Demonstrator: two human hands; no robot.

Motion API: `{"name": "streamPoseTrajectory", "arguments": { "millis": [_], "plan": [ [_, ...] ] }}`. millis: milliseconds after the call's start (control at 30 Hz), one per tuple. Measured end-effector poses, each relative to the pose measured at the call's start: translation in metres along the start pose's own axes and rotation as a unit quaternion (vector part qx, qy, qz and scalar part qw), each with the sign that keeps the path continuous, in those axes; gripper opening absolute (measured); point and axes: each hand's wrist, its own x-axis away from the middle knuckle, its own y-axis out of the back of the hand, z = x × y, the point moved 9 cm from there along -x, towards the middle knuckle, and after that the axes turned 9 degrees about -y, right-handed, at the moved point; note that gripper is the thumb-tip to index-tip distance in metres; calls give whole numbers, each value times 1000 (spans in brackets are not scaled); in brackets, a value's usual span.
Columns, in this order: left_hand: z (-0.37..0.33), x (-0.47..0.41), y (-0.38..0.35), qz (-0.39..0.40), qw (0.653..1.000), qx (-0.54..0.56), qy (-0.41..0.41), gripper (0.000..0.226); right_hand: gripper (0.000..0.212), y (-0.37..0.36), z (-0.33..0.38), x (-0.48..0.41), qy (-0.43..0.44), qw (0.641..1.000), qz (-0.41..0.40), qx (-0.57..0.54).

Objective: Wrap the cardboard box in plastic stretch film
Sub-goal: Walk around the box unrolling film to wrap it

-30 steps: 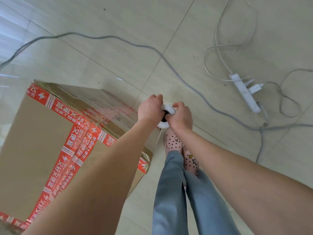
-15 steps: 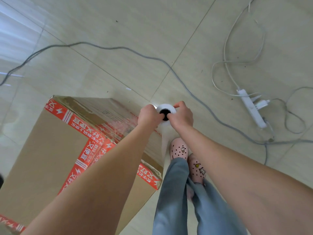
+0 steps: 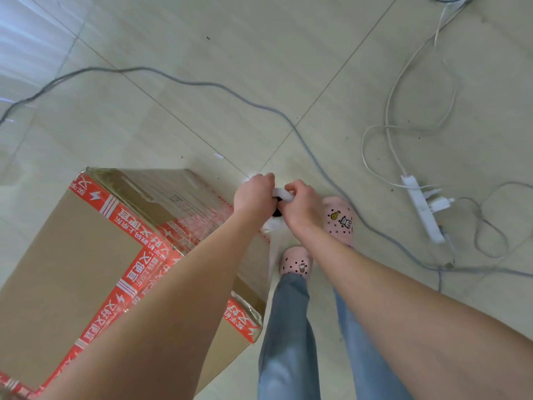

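Observation:
A large cardboard box [image 3: 66, 269] with red printed tape stands on the tiled floor at the lower left. Its side facing me shines with clear film [image 3: 187, 217]. A white stretch film roll [image 3: 281, 194] stands upright just past the box's right corner, mostly hidden between my hands. My left hand [image 3: 253, 194] grips its top from the left and my right hand [image 3: 301, 206] grips it from the right. A sheet of film [image 3: 272, 249] hangs from the roll down along the box's edge.
My two feet in pink clogs [image 3: 339, 220] stand to the right of the box. A grey cable [image 3: 311, 151] runs across the floor behind the roll. A white power strip [image 3: 422, 209] with looped white cords [image 3: 392, 134] lies at the right.
I have stepped around the box, which now lies further left and lower in view. The roll moved with my hands along the box's side. My right foot has stepped forward.

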Motion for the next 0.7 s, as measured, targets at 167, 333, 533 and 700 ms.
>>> {"name": "streamPoseTrajectory", "arguments": {
  "millis": [167,333,533,700],
  "plan": [
    [37,1,14,-68,977,149,135,20,41,0,16,-11,-19,1000,8,2],
    [60,6,17,-83,954,195,211,27,35,-6,45,-28,-12,999,38,-14],
    [38,-22,39,-54,991,87,82,32,36,-4,69,-41,21,997,43,62],
    [50,-31,52,-65,982,117,132,25,40,0,63,-47,-35,998,47,-16]
  ]
}}
